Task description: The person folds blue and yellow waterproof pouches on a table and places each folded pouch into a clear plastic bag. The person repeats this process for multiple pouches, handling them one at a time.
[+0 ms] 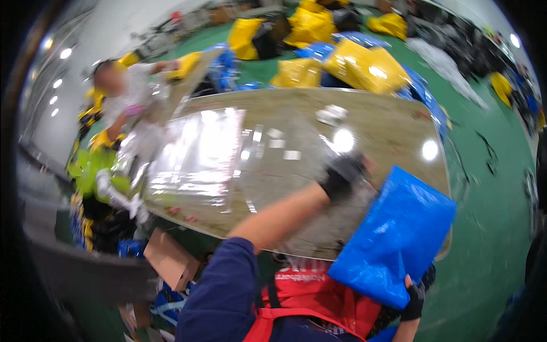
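Note:
My right hand [413, 301], in a black fingerless glove, grips the lower corner of a flat blue plastic package [396, 236]. The package lies tilted across the table's near right edge, its surface creased and shiny. My left arm reaches over the table, and my left hand [343, 174], also black-gloved, is just past the package's upper left side. Motion smears its fingers, so their grip does not show. Under and beside that hand lies thin clear plastic film [285, 182] on the tabletop. A stack of clear plastic bags [196, 157] rests farther left.
The wooden-topped table [268, 101] carries small white labels [292, 155] and a crumpled white piece [331, 115]. Yellow packages [364, 65] and blue ones lie beyond it. Another person [131, 97] stands at the left end. A cardboard box [170, 259] sits below the near edge.

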`<state>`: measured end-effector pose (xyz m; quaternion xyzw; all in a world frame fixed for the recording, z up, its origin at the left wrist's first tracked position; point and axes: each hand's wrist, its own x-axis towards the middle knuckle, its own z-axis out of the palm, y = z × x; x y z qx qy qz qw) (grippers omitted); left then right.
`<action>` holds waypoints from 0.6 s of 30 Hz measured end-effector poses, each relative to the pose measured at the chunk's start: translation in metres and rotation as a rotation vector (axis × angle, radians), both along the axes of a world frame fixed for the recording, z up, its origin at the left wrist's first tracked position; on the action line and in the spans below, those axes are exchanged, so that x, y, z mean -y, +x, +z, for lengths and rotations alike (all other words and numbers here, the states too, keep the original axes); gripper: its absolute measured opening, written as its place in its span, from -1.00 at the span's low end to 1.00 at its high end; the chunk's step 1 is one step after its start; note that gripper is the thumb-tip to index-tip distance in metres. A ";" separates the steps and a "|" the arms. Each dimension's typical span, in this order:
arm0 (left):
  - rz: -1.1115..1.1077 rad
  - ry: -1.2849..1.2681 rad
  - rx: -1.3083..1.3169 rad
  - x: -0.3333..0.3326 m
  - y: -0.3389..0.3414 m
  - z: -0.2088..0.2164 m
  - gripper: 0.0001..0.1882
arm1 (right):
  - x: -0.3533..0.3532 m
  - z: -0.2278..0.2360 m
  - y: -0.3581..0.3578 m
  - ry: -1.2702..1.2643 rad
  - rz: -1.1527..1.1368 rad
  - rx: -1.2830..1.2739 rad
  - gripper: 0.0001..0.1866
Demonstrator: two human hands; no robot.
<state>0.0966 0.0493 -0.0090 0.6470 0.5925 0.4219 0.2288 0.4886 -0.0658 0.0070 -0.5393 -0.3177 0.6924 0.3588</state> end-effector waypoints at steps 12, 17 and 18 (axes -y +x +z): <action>0.439 -0.047 -0.145 -0.123 -0.131 -0.050 -0.77 | -0.002 -0.018 0.022 0.066 0.108 0.082 -0.35; 0.062 -0.162 -0.193 0.050 -0.092 0.000 -0.60 | 0.011 -0.040 0.050 0.017 0.061 0.082 -0.35; -0.030 -0.275 -0.185 0.084 -0.078 0.013 -0.56 | 0.012 -0.032 0.046 0.051 0.083 0.039 -0.35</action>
